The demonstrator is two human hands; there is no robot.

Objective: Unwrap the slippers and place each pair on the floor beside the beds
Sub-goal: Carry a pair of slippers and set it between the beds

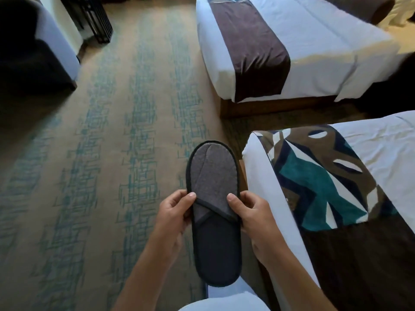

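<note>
A dark slipper (213,212) with a grey upper and black trim is held flat above the carpet, toe pointing away from me. My left hand (174,215) grips its left edge at the strap, thumb on top. My right hand (248,212) grips the right edge the same way. I cannot tell whether a second slipper lies beneath it. No wrapper is visible. The near bed (265,189) with a patterned runner stands just right of the slipper. The far bed (314,52) with a brown runner stands beyond it.
Tan carpet (101,153) with teal streaks fills the left and middle. A narrow gap of floor (280,120) runs between the two beds. A dark armchair (33,52) sits at the far left, with a dark slatted stand (94,16) behind it.
</note>
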